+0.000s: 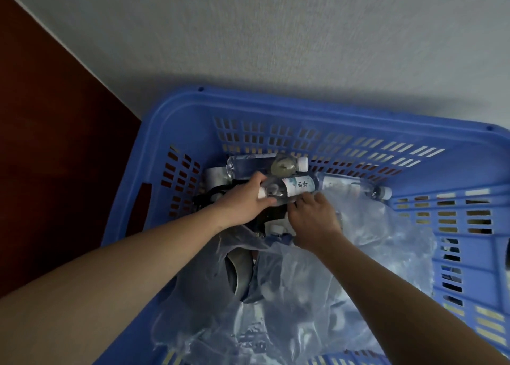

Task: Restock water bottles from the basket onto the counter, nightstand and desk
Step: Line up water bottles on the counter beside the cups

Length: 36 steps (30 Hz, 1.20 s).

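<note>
A blue slotted plastic basket [345, 110] fills the lower view. Several clear water bottles lie along its far wall. My left hand [242, 201] grips the neck end of one labelled water bottle [298, 186], which lies on its side. My right hand [313, 218] reaches in just below that bottle, its fingertips curled down by the bottle's underside; what they hold is hidden. Another bottle with a white cap [287, 164] lies behind, and a third bottle [378, 192] lies to the right.
Crumpled clear plastic wrap [358, 268] covers the basket's near and right part. A dark round metal object [240, 270] sits under the wrap near the middle. Black cords [209, 196] lie at the left. A white wall stands behind, and a dark red-brown panel [55, 143] at the left.
</note>
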Available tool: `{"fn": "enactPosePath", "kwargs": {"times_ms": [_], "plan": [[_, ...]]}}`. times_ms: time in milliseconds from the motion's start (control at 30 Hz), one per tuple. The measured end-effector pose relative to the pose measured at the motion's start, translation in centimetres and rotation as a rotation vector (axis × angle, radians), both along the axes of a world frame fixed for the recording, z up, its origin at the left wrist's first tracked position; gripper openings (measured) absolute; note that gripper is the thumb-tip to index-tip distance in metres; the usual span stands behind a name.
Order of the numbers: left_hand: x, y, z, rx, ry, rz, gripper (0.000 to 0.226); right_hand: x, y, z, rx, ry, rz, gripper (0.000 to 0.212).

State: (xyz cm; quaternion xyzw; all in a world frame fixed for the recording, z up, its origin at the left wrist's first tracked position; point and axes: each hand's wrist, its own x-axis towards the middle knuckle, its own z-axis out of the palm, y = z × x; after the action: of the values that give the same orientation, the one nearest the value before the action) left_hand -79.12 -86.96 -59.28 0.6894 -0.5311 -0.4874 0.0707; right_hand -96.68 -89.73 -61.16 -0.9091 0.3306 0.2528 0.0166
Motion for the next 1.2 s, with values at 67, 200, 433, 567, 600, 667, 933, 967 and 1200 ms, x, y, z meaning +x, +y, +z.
{"fn": "enactPosePath", "kwargs": {"times_ms": [67,200,433,567,600,667,933,967,1200], "plan": [[0.2,-0.1,0.8,-0.041,0.026,0.084,0.045,-0.1,0.3,0.7,-0.03,-0.018,0.068,0.068],[0.4,-0.5,2.5,-0.144,-0.059,0.127,0.046,-0.5,0.4,3.2,-0.082,-0.191,0.09,0.07],[2.0,0.0,4.0,-0.289,-0.065,0.24,0.031,-1.4,-0.8,5.3,-0.016,-0.722,-0.518,0.058],[2.7,0.3,3.8,-0.299,-0.097,0.284,0.029,-2.2,-1.8,5.6,0.131,-0.657,-0.686,0.049],[2.8,0.4,3.7,-0.302,-0.094,0.287,0.03,-2.3,-2.1,5.7,0.171,-0.531,-0.664,0.051],[2.8,0.6,3.6,-0.305,-0.075,0.29,0.031,-1.7,-2.3,5.8,0.211,-0.235,-0.573,0.063],[3.2,1.0,3.7,-0.257,0.018,0.308,0.035,3.4,-0.9,3.9,0.214,0.305,-0.318,0.069],[3.1,1.1,3.5,-0.252,0.061,0.329,0.037,3.4,-0.8,3.7,0.239,0.321,-0.332,0.055],[1.6,1.9,1.7,-0.241,0.184,0.453,0.042,1.6,-1.4,3.7,0.272,0.171,-0.57,0.055]]}}
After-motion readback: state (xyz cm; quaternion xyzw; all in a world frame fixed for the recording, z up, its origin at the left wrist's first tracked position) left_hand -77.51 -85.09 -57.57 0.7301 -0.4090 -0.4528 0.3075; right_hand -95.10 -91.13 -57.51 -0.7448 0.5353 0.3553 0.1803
